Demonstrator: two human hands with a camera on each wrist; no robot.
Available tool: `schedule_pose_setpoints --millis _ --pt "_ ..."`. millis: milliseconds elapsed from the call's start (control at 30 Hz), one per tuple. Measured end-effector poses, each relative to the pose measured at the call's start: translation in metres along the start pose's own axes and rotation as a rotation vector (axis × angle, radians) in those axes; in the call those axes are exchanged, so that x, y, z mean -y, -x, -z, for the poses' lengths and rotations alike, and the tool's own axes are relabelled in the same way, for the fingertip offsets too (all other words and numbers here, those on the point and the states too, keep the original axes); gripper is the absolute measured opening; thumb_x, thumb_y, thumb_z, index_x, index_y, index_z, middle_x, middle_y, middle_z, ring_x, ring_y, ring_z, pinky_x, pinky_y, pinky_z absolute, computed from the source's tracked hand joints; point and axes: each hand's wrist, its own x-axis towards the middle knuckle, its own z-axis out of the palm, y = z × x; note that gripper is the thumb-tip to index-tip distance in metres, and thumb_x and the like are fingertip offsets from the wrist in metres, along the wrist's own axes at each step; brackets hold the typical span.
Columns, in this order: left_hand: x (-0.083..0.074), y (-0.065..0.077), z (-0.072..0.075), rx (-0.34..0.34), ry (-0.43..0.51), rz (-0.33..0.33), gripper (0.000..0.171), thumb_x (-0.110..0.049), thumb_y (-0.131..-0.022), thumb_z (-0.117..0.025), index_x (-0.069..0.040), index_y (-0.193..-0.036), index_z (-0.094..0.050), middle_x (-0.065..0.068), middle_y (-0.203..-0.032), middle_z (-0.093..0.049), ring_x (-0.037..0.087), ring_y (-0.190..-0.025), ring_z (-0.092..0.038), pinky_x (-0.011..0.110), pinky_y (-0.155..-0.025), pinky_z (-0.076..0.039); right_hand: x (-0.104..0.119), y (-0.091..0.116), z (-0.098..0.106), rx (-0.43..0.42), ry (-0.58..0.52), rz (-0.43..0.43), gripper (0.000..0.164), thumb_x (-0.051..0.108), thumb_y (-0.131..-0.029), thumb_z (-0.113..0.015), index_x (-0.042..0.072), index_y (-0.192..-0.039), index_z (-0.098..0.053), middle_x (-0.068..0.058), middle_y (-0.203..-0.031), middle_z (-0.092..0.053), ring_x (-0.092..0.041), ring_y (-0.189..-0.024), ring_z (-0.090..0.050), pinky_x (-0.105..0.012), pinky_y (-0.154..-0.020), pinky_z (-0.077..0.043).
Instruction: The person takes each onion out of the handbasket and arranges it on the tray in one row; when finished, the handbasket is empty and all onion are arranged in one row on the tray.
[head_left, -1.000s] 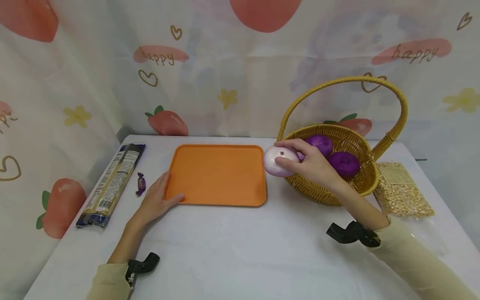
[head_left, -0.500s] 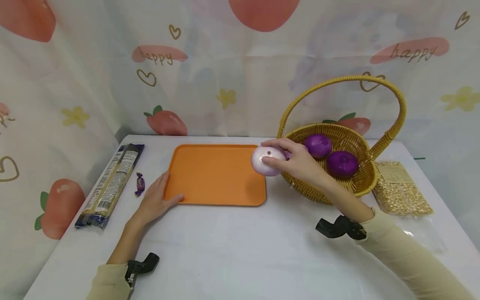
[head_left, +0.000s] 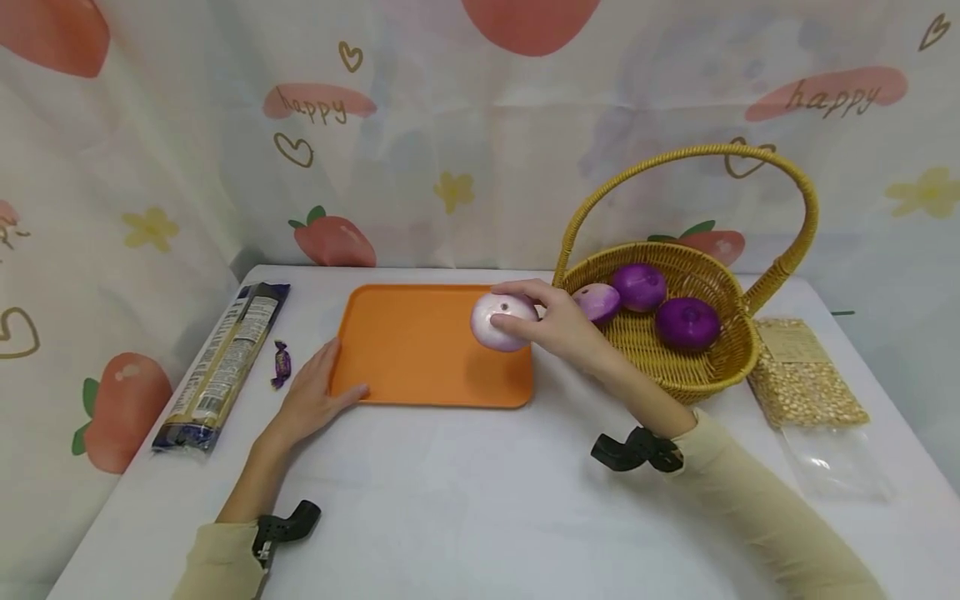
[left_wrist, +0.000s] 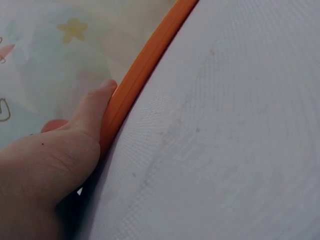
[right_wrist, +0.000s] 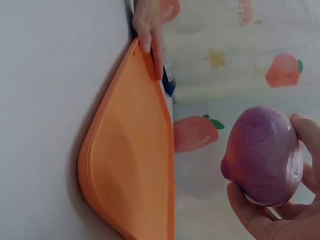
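My right hand [head_left: 551, 321] grips a pale purple onion [head_left: 501, 322] between thumb and fingers, above the right part of an orange tray [head_left: 435, 358]. In the right wrist view the onion [right_wrist: 262, 155] is apart from the tray, with a small stub pointing left. My left hand [head_left: 313, 392] rests against the tray's near left corner, its fingers along the left side and thumb on the front rim. The left wrist view has the thumb lying against the tray's edge [left_wrist: 130, 82]. Three more onions, one pale [head_left: 597, 302] and two darker purple [head_left: 687, 323], lie in a woven basket [head_left: 652, 379].
Right of the basket, whose tall handle [head_left: 686, 152] arches upward, lies a clear bag of yellowish kernels [head_left: 806, 379]. At the left are a wrapped candy [head_left: 281, 364] and a long flat packet [head_left: 221, 367]. A patterned curtain [head_left: 487, 142] hangs behind the white table.
My right hand has carried the onion left, from the basket's edge to above the tray's right part. The pale onion in the basket has come into view. My left hand stays at the tray.
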Motion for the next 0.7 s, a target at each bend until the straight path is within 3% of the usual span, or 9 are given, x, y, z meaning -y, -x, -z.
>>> schedule_pose_setpoints --millis 367,700 --pt "0.001 -0.001 -0.001 -0.003 0.002 -0.017 0.098 -0.049 -0.086 -0.066 -0.004 -0.155 -0.014 0.022 -0.16 -0.02 0.043 -0.147 -0.021 0.058 -0.119 -0.017 0.003 -0.025 -0.031 0.037 -0.086 -0.004 0.041 0.03 -0.085 -0.074 0.019 -0.124 -0.065 -0.002 -0.134 -0.059 -0.021 -0.119 -0.051 -0.04 -0.1 -0.046" --pt "0.0 0.0 -0.001 0.0 0.001 -0.002 0.099 -0.051 -0.087 -0.065 -0.004 -0.156 -0.012 0.021 -0.161 -0.019 0.043 -0.147 -0.02 0.059 -0.119 -0.017 0.014 -0.062 -0.054 0.038 -0.02 0.024 0.043 0.033 -0.085 -0.072 0.021 -0.126 -0.064 -0.002 -0.138 -0.058 -0.02 -0.122 -0.054 -0.038 -0.098 -0.049"
